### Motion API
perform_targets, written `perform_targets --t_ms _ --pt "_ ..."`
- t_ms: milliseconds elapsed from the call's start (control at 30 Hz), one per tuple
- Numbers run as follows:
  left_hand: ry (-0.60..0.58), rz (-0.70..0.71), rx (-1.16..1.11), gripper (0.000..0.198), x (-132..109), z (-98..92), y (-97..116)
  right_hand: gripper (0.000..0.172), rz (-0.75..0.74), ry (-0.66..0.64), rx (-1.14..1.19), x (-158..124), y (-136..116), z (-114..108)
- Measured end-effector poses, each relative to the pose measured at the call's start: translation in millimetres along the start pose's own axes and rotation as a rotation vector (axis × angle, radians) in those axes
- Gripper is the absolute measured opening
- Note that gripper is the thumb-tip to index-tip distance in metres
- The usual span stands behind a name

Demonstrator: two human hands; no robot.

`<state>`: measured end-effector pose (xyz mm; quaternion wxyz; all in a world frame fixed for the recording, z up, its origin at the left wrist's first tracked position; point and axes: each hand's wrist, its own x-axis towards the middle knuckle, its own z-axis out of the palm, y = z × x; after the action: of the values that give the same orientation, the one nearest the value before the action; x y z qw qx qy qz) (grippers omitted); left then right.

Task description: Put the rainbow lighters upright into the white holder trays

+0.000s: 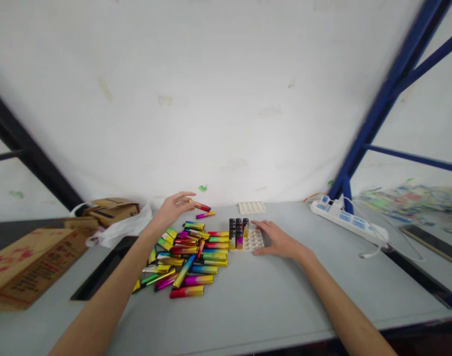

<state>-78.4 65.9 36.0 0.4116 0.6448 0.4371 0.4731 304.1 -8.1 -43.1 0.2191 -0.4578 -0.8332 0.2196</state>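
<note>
Held out above the back of the pile, my left hand pinches a red lighter between thumb and fingers. Below it lies a loose heap of shiny lighters in red, purple, green, blue and gold, some lined up side by side at the heap's right edge. A white tray with rows of holes sits right of the heap. Several black-topped lighters stand upright in its left part. My right hand grips the tray's right end, thumb at the front and fingers behind.
A purple lighter lies alone behind the heap. Another white holed tray rests near the wall. On the left are cardboard boxes, a white plastic bag and a black flat panel. A power strip with cables lies right.
</note>
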Motion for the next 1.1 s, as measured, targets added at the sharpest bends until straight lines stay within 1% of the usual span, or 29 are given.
perform_targets --t_ms 67,133,233,300,367,400,467,567,667,700,800,867,933,1000,1100 --pt "0.059 -0.063 -0.243 0.052 -12 15.3 5 0.102 -0.002 0.000 0.007 0 1 1" --pt "0.098 -0.119 -0.392 0.048 -22 31.2 6 0.101 -0.006 0.001 0.013 0 2 1" --pt "0.108 -0.143 -0.524 0.038 -33 49.5 0 0.099 -0.015 0.003 0.010 0 2 1" --pt "0.115 -0.160 -0.612 0.033 -39 56.3 -6 0.098 -0.014 0.007 0.003 -1 2 1" --pt "0.139 -0.214 -0.668 0.030 -45 60.0 -10 0.099 -0.008 0.006 0.001 -1 2 1" --pt "0.144 -0.240 -0.682 0.029 -48 61.3 -12 0.099 -0.004 0.003 0.000 -1 2 1" --pt "0.112 -0.271 -0.697 0.030 -55 64.1 -13 0.100 -0.001 -0.003 0.000 -2 3 1" --pt "0.003 -0.278 -0.699 0.030 -64 69.9 -10 0.097 -0.007 0.004 0.003 -3 4 1" --pt "-0.058 -0.264 -0.649 0.042 -69 76.9 -5 0.095 -0.015 0.009 0.003 -4 4 1" --pt "-0.069 -0.252 -0.622 0.042 -70 79.1 -4 0.095 -0.016 0.008 0.003 -4 4 1" --pt "-0.077 -0.241 -0.565 0.031 -72 84.3 -3 0.094 -0.007 0.003 0.002 -4 1 -1" --pt "-0.077 -0.268 -0.590 0.027 -72 86.5 -3 0.094 0.009 -0.004 0.004 -4 -1 -2" --pt "-0.075 -0.301 -0.622 0.026 -73 88.0 -2 0.094 0.021 -0.012 0.007 -4 -3 -2" --pt "-0.065 -0.317 -0.609 0.031 -73 88.9 -1 0.094 0.023 -0.018 0.010 -4 -4 -2" --pt "-0.022 -0.314 -0.556 0.044 -73 88.6 2 0.093 0.020 -0.013 0.014 -4 -3 -2"
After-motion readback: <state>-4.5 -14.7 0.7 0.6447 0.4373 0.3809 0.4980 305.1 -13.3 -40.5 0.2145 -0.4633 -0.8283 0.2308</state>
